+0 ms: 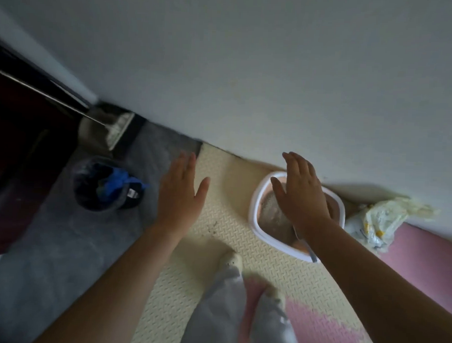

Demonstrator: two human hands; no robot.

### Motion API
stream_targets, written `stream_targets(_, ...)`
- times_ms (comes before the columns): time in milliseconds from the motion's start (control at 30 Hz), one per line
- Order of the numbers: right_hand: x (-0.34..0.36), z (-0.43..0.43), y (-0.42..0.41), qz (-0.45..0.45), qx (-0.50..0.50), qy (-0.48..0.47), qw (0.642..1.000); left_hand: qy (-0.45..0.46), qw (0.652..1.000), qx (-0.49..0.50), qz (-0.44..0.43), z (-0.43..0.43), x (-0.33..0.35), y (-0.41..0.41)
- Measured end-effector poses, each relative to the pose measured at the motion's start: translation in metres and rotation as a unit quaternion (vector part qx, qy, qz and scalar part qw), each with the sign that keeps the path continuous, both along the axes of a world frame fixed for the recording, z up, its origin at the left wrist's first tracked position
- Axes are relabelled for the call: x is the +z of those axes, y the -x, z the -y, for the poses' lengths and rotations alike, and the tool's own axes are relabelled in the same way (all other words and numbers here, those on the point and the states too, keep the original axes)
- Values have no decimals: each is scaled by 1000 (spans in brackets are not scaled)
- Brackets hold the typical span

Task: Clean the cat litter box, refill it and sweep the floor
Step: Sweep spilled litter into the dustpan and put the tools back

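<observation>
Against the wall at about one o'clock from the feet sits the litter box (pixel 253 216), its long axis seemingly running eleven to five, with a scoop handle (pixel 312 255) over its near rim. The right hand (pixel 303 194) hovers over it, fingers straight, holding nothing. The left hand (pixel 181 192) is spread flat over the cream mat (pixel 226 197) at eleven o'clock, well apart. Of the two hands, the right looks better placed to take the scoop.

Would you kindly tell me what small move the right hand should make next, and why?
Probably lower the right hand onto the scoop handle that sticks out over the litter box rim, and grip it. It and the left hand are open and hold nothing, litter lies in the box, and the bin stands on the left.
</observation>
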State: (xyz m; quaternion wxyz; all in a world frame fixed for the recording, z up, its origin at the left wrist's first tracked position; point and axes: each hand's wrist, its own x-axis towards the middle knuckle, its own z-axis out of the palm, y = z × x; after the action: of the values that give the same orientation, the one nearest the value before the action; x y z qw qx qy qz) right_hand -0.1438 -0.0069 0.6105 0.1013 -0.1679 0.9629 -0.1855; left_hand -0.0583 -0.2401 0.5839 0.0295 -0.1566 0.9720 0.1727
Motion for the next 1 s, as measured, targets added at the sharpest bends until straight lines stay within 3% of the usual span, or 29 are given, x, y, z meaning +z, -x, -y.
stream_targets(333, 120, 96, -43, -40, 120, 65, 990, 42, 991, 122, 46, 39, 122, -107)
stream_targets(700, 201, 199, -80, -69, 246, 110, 960, 74, 972, 222, 14, 133, 213, -160)
stream_targets(1000, 221, 387, -62, -68, 291, 116, 947, 123, 960, 249, 3, 318, 235, -150)
